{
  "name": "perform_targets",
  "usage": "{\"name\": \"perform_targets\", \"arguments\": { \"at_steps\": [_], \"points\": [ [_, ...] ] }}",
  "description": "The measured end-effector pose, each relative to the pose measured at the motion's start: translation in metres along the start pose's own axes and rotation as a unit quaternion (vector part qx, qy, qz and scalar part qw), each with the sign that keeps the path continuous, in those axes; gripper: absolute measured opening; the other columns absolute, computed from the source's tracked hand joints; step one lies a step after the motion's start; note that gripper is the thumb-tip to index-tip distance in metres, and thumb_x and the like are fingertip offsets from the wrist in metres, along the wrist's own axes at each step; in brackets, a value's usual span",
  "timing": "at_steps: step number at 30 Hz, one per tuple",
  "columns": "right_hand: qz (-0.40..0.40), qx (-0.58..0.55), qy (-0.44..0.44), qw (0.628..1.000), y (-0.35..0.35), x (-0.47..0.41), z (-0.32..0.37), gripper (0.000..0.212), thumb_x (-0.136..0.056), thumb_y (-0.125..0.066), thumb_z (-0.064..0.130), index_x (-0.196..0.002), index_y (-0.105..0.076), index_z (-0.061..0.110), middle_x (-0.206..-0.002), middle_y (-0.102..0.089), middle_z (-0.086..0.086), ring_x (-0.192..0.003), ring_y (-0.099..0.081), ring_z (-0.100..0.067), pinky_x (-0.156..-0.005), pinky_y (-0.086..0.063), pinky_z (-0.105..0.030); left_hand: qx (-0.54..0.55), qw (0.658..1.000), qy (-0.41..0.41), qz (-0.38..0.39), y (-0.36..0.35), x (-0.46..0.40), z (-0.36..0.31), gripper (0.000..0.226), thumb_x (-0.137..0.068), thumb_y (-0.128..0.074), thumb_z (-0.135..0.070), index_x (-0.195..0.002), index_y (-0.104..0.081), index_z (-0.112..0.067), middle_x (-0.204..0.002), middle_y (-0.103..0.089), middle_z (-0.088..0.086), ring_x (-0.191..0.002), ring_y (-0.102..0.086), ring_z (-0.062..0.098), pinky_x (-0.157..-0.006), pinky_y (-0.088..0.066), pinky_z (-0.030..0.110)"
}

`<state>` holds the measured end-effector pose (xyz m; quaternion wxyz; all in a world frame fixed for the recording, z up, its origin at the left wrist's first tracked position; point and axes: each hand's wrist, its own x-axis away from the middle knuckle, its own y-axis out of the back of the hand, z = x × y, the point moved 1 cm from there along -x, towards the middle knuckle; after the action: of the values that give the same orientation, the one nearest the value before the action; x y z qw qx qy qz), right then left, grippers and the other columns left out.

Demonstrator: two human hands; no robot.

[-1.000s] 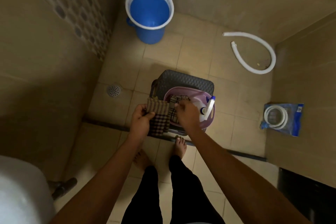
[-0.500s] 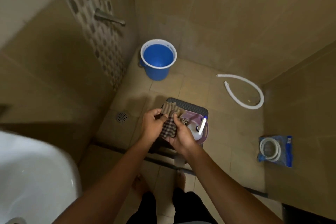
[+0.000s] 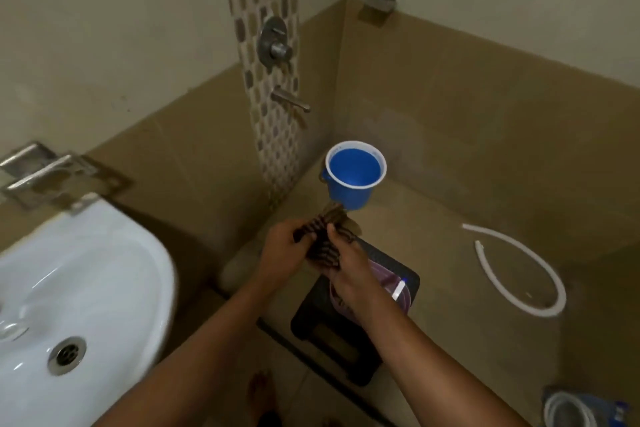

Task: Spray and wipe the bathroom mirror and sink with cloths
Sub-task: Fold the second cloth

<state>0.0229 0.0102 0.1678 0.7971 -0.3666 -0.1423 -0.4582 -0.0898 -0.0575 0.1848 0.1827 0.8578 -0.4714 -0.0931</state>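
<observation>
A brown checked cloth (image 3: 325, 239) is bunched between both hands in the middle of the view. My left hand (image 3: 282, 253) grips its left side and my right hand (image 3: 353, 274) grips its right side. Under my right hand a purple basin (image 3: 401, 295) rests on a dark plastic stool (image 3: 329, 333); a spray bottle's white and blue nozzle (image 3: 399, 288) shows inside it. The white sink (image 3: 104, 281) with its metal drain (image 3: 66, 354) fills the lower left. No mirror is in view.
A blue bucket (image 3: 355, 173) stands in the shower corner below a wall tap (image 3: 289, 101) and mixer (image 3: 275, 42). A white hose (image 3: 519, 270) curls on the floor at right, a bagged hose (image 3: 575, 409) at bottom right. A metal shelf (image 3: 59, 173) hangs above the sink.
Both hands have lifted the checked cloth up off the basin and bunched it between them. The view has tilted up and to the left, so the sink and wall taps now show.
</observation>
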Motion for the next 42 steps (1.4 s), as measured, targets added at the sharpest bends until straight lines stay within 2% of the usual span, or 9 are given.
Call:
{"name": "perform_targets", "arguments": {
  "at_steps": [6, 10, 15, 20, 24, 29, 32, 36, 42],
  "points": [
    [0.103, 0.026, 0.002, 0.994, -0.01, 0.026, 0.005, 0.032, -0.09, -0.067, 0.012, -0.12, -0.065, 0.004, -0.115, -0.072, -0.014, -0.107, -0.068, -0.029, -0.088, -0.057, -0.039, 0.26, 0.947, 0.155, -0.113, 0.03, 0.025, -0.028, 0.018, -0.094, -0.054, 0.0, -0.082, -0.066, -0.008, -0.078, -0.07, 0.004, -0.072, -0.066, 0.013, -0.062, -0.055, 0.023],
    [0.143, 0.076, -0.045, 0.986, -0.021, 0.036, -0.009, 0.035, -0.088, -0.068, 0.016, -0.122, -0.063, 0.006, -0.116, -0.071, -0.014, -0.103, -0.068, -0.028, -0.082, -0.057, -0.038, 0.268, 0.944, 0.132, -0.142, 0.056, 0.056, -0.043, 0.014, -0.091, -0.053, 0.0, -0.081, -0.062, -0.005, -0.071, -0.067, 0.007, -0.064, -0.063, 0.015, -0.057, -0.051, 0.023],
    [0.122, 0.229, 0.005, 0.966, -0.045, 0.042, -0.023, 0.055, -0.075, -0.082, 0.022, -0.122, -0.057, 0.01, -0.126, -0.063, -0.013, -0.112, -0.063, -0.029, -0.1, -0.05, -0.046, 0.214, 0.951, 0.12, -0.188, 0.105, 0.103, -0.048, 0.015, -0.09, -0.057, 0.0, -0.081, -0.066, -0.006, -0.069, -0.067, 0.006, -0.061, -0.062, 0.013, -0.056, -0.048, 0.022],
    [0.193, 0.429, 0.276, 0.838, -0.094, 0.075, -0.038, 0.054, -0.077, -0.081, 0.024, -0.125, -0.057, 0.022, -0.121, -0.061, 0.005, -0.101, -0.062, -0.012, -0.086, -0.055, -0.031, 0.121, 0.941, 0.157, -0.275, 0.156, 0.146, -0.041, 0.014, -0.088, -0.064, -0.004, -0.077, -0.072, -0.007, -0.068, -0.069, 0.009, -0.057, -0.063, 0.012, -0.054, -0.047, 0.024],
    [0.398, 0.472, 0.194, 0.762, -0.15, 0.108, -0.091, 0.1, -0.064, -0.084, 0.038, -0.149, -0.033, 0.025, -0.139, -0.051, 0.011, -0.128, -0.05, -0.008, -0.103, -0.046, -0.033, 0.053, 0.926, 0.163, -0.335, 0.179, 0.18, -0.033, 0.012, -0.077, -0.069, -0.019, -0.073, -0.073, -0.009, -0.074, -0.07, 0.021, -0.065, -0.064, 0.027, -0.062, -0.054, 0.047],
    [0.384, 0.265, 0.027, 0.884, -0.205, 0.133, -0.132, 0.048, -0.08, -0.06, -0.017, -0.118, -0.058, 0.012, -0.11, -0.069, -0.012, -0.109, -0.066, -0.032, -0.093, -0.056, -0.041, 0.036, 0.931, 0.149, -0.33, 0.199, 0.213, -0.034, 0.047, -0.083, -0.063, -0.054, -0.069, -0.073, -0.011, -0.068, -0.07, 0.012, -0.066, -0.066, 0.024, -0.071, -0.053, 0.041],
    [0.351, 0.148, -0.094, 0.92, -0.225, 0.147, -0.144, 0.029, -0.088, -0.058, -0.004, -0.115, -0.062, 0.002, -0.103, -0.07, -0.021, -0.093, -0.07, -0.033, -0.089, -0.055, -0.05, 0.056, 0.937, 0.145, -0.313, 0.222, 0.237, -0.029, 0.07, -0.082, -0.056, -0.064, -0.086, -0.07, 0.005, -0.091, -0.071, 0.022, -0.086, -0.07, 0.029, -0.086, -0.053, 0.047],
    [0.328, 0.089, -0.156, 0.927, -0.26, 0.168, -0.157, 0.028, -0.097, -0.056, 0.02, -0.117, -0.064, 0.002, -0.111, -0.072, -0.02, -0.102, -0.068, -0.035, -0.101, -0.049, -0.052, 0.034, 0.922, 0.114, -0.368, 0.269, 0.264, -0.021, 0.029, -0.095, -0.058, -0.038, -0.094, -0.075, -0.015, -0.091, -0.075, 0.003, -0.089, -0.07, 0.017, -0.08, -0.054, 0.032],
    [0.35, 0.071, -0.083, 0.93, -0.336, 0.195, -0.155, 0.038, -0.097, -0.057, 0.03, -0.125, -0.061, 0.005, -0.115, -0.071, -0.017, -0.108, -0.067, -0.034, -0.102, -0.048, -0.051, -0.289, 0.853, 0.075, -0.429, 0.37, 0.293, -0.029, 0.052, -0.098, -0.05, -0.037, -0.145, -0.042, -0.017, -0.149, -0.046, 0.002, -0.138, -0.04, 0.019, -0.113, -0.031, 0.035]
  ]
}}
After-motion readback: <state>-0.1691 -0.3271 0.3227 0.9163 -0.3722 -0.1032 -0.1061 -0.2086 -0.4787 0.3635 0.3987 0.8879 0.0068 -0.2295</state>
